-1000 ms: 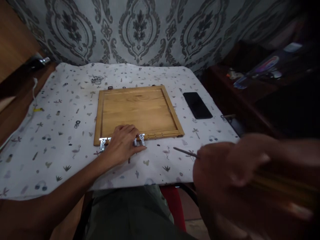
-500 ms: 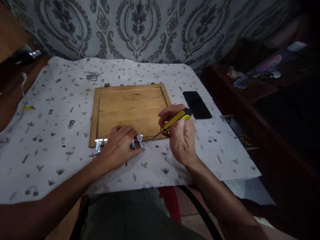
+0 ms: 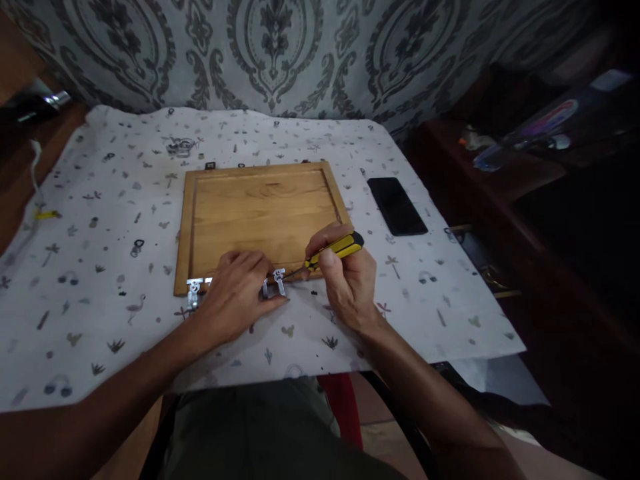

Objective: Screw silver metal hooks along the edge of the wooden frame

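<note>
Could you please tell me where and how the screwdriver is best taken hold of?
Probably the screwdriver is best held by its yellow-and-black handle, coming from the right, as the right hand holds it. The handle is clearly thicker than the shaft and slants toward the upper right of the picture, while the thin shaft points left toward the metal fitting.

The screwdriver is yellow and black, the panel golden-brown.

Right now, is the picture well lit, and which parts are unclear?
Head view: dim, nearly black at far right; head view: the metal part shines; head view: the bottle looks smeared and stretched, while the screwdriver is clearer.
</note>
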`<control>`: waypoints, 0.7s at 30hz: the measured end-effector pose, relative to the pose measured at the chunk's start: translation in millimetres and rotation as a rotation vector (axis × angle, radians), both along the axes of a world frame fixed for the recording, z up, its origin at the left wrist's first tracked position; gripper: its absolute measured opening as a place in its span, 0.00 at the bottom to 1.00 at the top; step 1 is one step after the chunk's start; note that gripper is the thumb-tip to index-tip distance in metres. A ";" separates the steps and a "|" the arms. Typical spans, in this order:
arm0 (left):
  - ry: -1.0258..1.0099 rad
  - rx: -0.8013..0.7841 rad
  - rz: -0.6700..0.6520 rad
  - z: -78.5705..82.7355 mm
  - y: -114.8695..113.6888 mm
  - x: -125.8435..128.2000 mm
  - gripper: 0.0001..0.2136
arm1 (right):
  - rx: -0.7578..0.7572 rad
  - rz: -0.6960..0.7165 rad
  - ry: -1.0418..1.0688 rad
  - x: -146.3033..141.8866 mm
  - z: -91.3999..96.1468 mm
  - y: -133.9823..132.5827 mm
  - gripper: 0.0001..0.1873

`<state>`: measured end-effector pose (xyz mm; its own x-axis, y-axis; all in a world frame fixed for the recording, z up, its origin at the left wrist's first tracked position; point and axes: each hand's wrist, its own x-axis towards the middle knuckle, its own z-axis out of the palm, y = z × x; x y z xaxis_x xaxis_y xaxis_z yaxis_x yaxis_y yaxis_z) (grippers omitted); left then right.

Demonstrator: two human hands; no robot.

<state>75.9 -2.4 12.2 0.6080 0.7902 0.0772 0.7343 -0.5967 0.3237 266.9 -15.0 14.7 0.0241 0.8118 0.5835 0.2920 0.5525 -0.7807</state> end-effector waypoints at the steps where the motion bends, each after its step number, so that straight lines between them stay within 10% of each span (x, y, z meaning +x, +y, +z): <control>1: -0.001 -0.001 0.001 -0.2 0.1 0.1 0.13 | 0.000 0.007 -0.008 0.0 -0.6 0.1 0.18; 21: 0.016 -0.029 0.002 2.8 1.2 1.5 0.13 | 0.079 0.108 -0.156 2.8 -2.4 2.2 0.12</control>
<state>77.4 -1.1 15.1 0.6075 0.7931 0.0448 0.7407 -0.5859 0.3287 269.7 -12.8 12.3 -0.1560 0.7562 0.6355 0.3419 0.6449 -0.6835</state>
